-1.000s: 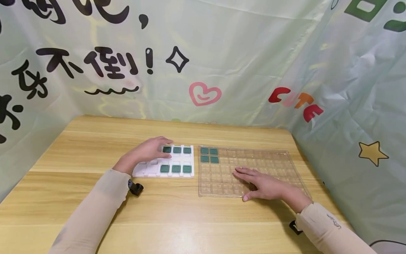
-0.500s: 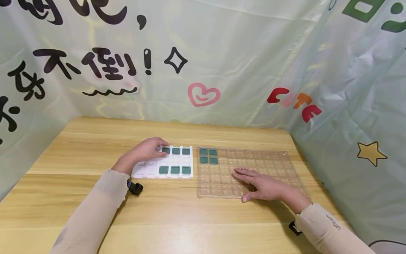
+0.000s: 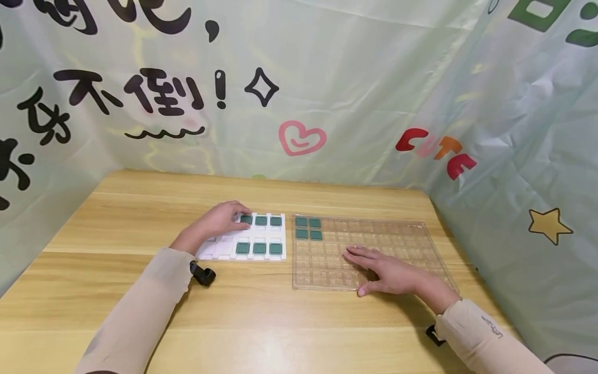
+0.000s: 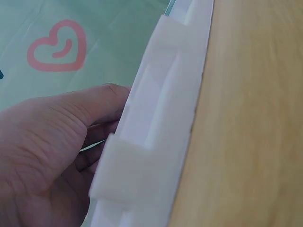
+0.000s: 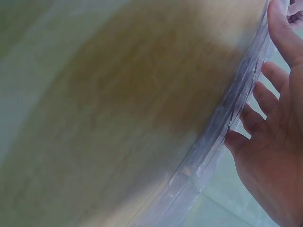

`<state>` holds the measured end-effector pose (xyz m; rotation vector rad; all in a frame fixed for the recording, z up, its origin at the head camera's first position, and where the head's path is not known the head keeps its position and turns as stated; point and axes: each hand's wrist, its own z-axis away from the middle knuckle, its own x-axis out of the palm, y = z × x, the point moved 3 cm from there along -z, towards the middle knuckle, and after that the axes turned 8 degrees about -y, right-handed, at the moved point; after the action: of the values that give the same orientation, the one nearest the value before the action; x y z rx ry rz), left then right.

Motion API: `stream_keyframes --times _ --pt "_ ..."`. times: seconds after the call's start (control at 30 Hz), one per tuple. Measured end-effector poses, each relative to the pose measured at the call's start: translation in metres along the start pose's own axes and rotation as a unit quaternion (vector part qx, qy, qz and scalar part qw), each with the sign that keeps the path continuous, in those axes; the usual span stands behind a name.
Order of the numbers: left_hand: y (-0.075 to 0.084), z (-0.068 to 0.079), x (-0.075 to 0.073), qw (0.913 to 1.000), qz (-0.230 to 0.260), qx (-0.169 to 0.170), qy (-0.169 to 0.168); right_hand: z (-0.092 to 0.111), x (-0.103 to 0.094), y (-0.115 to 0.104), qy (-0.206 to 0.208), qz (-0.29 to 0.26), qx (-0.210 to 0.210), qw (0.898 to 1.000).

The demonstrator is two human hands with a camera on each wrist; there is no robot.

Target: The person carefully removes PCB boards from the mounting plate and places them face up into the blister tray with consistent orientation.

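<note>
In the head view my left hand (image 3: 218,221) is over the left part of a white tray (image 3: 224,249). Its thumb and fingers pinch the sides of a green square chip (image 3: 246,221) that sits in the tray's back row. The left wrist view shows the thumb and curled fingers behind the tray's edge (image 4: 161,123), with the chip hidden. My right hand (image 3: 385,271) rests with spread fingers on a clear compartment tray (image 3: 327,265). The right wrist view shows those fingers along the clear tray's edge (image 5: 215,127).
More green chips (image 3: 259,248) sit in the white tray's front and back rows. Several chips (image 3: 308,228) fill the clear tray's back left compartments. Both trays lie on a wooden table (image 3: 271,322). A printed cloth (image 3: 364,104) hangs behind and beside it.
My left thumb and fingertips have drawn in slightly around the back-row chip. My right hand stays on the clear tray. The head view shifts a little and comes back.
</note>
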<state>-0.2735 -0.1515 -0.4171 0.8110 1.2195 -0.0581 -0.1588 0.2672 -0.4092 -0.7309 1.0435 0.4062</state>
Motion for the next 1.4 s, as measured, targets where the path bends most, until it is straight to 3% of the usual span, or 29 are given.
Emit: stream_keyframes --times 0.4,1.4 --pt "-0.0028 0.0007 0.0022 0.9996 0.019 -0.015 0.011 -0.0022 0.0007 0.0026 -0.006 0.003 0.009 1.0" --pt "-0.004 0.0016 0.0042 0.9993 0.029 -0.003 0.024 -0.0023 -0.0022 -0.0001 0.0 -0.008 0.014 1.0"
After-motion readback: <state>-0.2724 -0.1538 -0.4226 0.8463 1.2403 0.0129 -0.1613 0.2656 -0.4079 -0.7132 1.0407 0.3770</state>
